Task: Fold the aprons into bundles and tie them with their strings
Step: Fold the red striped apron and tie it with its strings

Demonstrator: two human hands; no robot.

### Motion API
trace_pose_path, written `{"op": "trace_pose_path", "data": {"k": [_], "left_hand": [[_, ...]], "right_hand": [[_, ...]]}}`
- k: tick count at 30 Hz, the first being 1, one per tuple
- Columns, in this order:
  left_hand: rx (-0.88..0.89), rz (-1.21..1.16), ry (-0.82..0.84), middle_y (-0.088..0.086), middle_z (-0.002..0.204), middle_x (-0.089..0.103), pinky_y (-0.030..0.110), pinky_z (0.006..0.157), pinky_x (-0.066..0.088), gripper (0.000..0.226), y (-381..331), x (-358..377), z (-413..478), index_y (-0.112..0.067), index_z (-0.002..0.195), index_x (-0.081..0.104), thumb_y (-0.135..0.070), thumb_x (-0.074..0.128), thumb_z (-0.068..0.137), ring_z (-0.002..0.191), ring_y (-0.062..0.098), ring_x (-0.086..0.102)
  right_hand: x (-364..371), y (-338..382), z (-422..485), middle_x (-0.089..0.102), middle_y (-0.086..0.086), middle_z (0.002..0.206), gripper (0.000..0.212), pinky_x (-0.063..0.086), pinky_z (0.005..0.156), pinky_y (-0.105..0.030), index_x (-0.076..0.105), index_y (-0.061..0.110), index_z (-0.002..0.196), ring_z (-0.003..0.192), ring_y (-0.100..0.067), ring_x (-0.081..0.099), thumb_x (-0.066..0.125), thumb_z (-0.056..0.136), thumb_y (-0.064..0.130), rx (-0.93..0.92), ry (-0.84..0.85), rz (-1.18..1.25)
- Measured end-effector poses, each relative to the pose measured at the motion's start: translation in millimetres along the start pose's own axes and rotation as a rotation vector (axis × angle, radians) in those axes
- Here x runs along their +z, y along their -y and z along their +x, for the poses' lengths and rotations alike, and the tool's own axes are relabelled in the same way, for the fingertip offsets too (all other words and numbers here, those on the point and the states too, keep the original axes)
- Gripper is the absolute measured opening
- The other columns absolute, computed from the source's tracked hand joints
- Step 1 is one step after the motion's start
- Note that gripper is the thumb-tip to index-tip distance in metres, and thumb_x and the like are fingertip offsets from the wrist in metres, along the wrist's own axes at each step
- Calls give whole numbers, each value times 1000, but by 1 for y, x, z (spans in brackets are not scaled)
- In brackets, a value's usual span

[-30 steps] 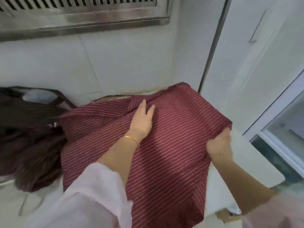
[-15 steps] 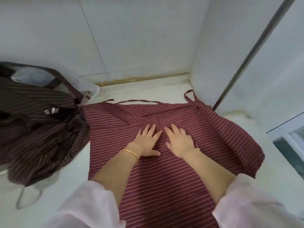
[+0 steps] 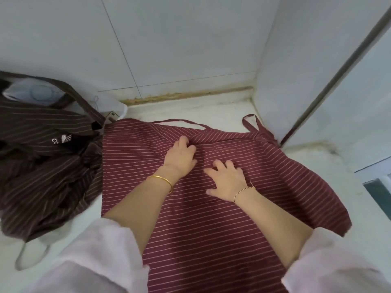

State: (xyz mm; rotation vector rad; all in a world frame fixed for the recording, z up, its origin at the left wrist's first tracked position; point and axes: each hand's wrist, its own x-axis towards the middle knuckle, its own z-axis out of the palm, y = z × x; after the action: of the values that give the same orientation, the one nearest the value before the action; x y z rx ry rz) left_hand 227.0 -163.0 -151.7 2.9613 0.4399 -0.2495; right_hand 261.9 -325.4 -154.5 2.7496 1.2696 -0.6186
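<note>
Red striped apron (image 3: 211,229) lies flat, strings (image 3: 182,120) at its far edge, just beyond the left hand (image 3: 179,157), whose fingers pinch a crease; right hand (image 3: 227,180) presses flat, fingers spread.

A maroon apron (image 3: 243,229) with thin white stripes lies spread flat on the pale surface (image 3: 211,111), its neck strap (image 3: 179,121) and a looped tie string (image 3: 251,123) at the far edge. Brown striped aprons (image 3: 42,166) lie heaped against its left side.
</note>
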Motion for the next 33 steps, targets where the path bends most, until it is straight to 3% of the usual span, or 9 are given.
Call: {"op": "trace_pose_path", "data": {"k": [2,6,10,13,17,19,26,30,33], "left_hand": [[-83,-67,56,11,148,18,42,96,47,34,6,-6,11,-11,125,52,-20,53,92,117,29,47],[-93,-163,70,12,138,35,38,100,44,36,-1,-7,57,-3,124,50,-11,53,90,113,29,50],[-84,-139,-202,14,157,-8,40,113,25,74,-12,-33,79,-8,149,14,-4,54,87,144,35,-3],[-72,-77,-166,13,156,-15,43,113,27,78,-13,-28,74,-12,150,12,-5,57,86,145,32,-9],[-160,-38,-96,18,145,21,40,99,40,49,-20,4,41,-7,134,35,-15,56,90,129,34,30],[-220,-35,-38,18,142,26,41,97,42,48,-26,16,27,-10,134,32,-26,51,93,123,33,37],[-166,66,298,12,154,-26,57,115,0,77,-29,41,-3,-31,146,-22,-68,15,90,142,41,-15],[-107,-101,293,10,156,-20,52,117,-3,75,-5,30,-2,-32,150,-7,-61,32,93,143,34,-16],[-26,-127,71,11,158,3,46,119,7,69,6,23,-16,-21,149,20,-47,50,92,146,29,0]], "right_hand": [[0,3,-3,24,2,149,67,34,102,-49,30,37,143,131,-28,26,57,84,54,-61,-18,-5],[4,-18,1,21,6,151,63,33,101,-50,30,39,143,131,-26,24,58,87,45,-78,-15,40],[13,-13,1,20,7,151,62,30,101,-48,29,40,143,130,-25,23,57,88,43,-74,-47,79],[12,-6,7,18,8,153,62,30,103,-48,27,39,144,132,-25,22,56,89,39,-77,-53,111],[5,-19,10,28,8,152,55,35,106,-45,33,32,143,131,-22,30,52,92,25,-73,-72,272],[4,-29,6,36,6,147,49,34,106,-42,40,29,139,131,-21,33,50,93,20,32,-193,240],[15,-50,-9,4,4,158,69,19,111,-58,14,35,148,145,-28,4,44,89,58,247,-30,83],[7,-65,-19,10,-1,157,68,27,109,-54,19,28,147,143,-30,12,50,91,48,410,-9,152],[3,-56,-34,29,-6,149,58,39,105,-45,33,20,141,134,-30,31,59,89,27,336,-164,146]]}}
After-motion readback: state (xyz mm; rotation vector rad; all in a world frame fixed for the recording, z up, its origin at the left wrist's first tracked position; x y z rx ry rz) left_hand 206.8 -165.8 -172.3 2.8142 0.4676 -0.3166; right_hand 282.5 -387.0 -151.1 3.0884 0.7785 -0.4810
